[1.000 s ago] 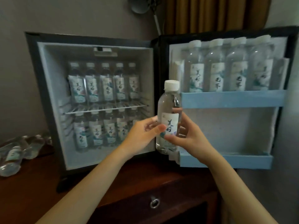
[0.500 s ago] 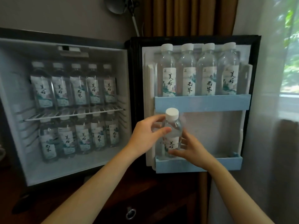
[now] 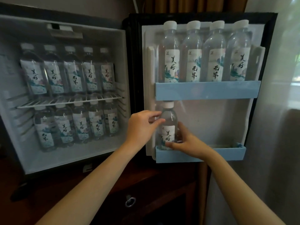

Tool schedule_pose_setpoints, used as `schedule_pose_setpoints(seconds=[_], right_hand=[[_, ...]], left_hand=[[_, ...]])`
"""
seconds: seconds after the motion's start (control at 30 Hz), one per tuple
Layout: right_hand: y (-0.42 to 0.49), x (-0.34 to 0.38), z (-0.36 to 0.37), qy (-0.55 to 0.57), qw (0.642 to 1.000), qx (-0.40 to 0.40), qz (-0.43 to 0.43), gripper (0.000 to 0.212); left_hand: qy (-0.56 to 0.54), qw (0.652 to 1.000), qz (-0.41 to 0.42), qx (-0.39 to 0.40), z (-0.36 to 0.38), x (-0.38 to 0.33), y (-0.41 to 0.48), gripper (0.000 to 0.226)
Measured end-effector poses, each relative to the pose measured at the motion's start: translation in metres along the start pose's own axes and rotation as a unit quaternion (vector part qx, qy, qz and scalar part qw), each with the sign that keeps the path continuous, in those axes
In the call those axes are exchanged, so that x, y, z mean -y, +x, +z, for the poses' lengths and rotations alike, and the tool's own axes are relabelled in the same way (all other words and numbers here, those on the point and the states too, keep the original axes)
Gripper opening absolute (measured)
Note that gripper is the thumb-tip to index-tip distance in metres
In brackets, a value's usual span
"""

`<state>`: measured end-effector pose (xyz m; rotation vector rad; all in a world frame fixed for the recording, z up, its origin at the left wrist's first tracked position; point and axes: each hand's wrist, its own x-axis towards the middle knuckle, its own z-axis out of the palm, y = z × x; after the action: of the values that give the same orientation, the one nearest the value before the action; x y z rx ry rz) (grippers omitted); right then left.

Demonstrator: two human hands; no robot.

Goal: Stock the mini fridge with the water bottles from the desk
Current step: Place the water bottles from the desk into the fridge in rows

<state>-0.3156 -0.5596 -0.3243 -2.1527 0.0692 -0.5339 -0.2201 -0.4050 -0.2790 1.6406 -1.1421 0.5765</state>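
- The water bottle (image 3: pixel 168 127) you are handling stands upright at the left end of the lower door shelf (image 3: pixel 227 154), its base inside the blue rim and its white cap just under the upper door shelf (image 3: pixel 207 92).
- Your left hand (image 3: pixel 142 125) closes its grip on the bottle's shoulder, thumb and fingertips touching the clear plastic just below the cap.
- Your right hand (image 3: pixel 186 143) grips the bottle low down, fingers wrapped over the label's bottom edge, just above the shelf rim.
- To the right of the bottle, that lower shelf shows only its pale back wall.
- Four bottles stand side by side in the upper door shelf.
- The mini fridge (image 3: pixel 65 161) is open beside the door: five bottles line its wire rack (image 3: pixel 68 101) and five more stand on its floor.
- The fridge sits on a dark wooden surface (image 3: pixel 113 185) with a ring-pull drawer (image 3: pixel 130 201) beneath.
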Motion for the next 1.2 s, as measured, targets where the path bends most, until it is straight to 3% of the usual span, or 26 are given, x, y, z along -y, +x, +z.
schedule_pose_setpoints(seconds=[0.17,0.23,0.33,0.4,0.53,0.73,1.0,1.1,1.2], right_hand=[[-0.004,0.003,0.007,-0.008,0.999,-0.035,-0.004,0.071],[-0.009,0.011,0.014,-0.006,0.986,-0.158,-0.051,0.067],[-0.014,0.032,0.032,-0.066,0.910,-0.378,-0.159,0.048],[-0.007,0.048,0.049,-0.116,0.874,-0.415,-0.224,0.035],[0.020,0.075,0.101,-0.184,0.877,-0.325,-0.302,0.020],[0.055,0.112,0.209,-0.154,0.915,-0.173,-0.329,0.019],[0.097,0.166,0.369,-0.074,0.932,0.118,-0.334,0.017],[0.121,0.183,0.427,-0.047,0.938,0.164,-0.302,0.019],[0.155,0.194,0.482,-0.013,0.962,0.196,-0.189,0.024]], left_hand=[[0.007,1.000,0.016,0.012,-0.008,0.005,-0.008,0.029],[0.009,0.999,0.024,0.019,-0.015,0.008,-0.012,0.025],[0.034,0.999,0.030,0.009,-0.031,0.017,-0.019,0.016],[0.054,0.998,0.029,-0.003,-0.046,0.025,-0.025,0.013],[0.106,0.994,0.001,-0.024,-0.087,0.050,-0.042,0.011],[0.182,0.973,-0.120,-0.083,-0.181,0.107,-0.090,0.010],[0.312,0.895,-0.288,-0.135,-0.320,0.171,-0.166,0.012],[0.347,0.854,-0.363,-0.136,-0.364,0.200,-0.179,0.013],[0.359,0.814,-0.433,-0.143,-0.400,0.233,-0.188,0.020]])
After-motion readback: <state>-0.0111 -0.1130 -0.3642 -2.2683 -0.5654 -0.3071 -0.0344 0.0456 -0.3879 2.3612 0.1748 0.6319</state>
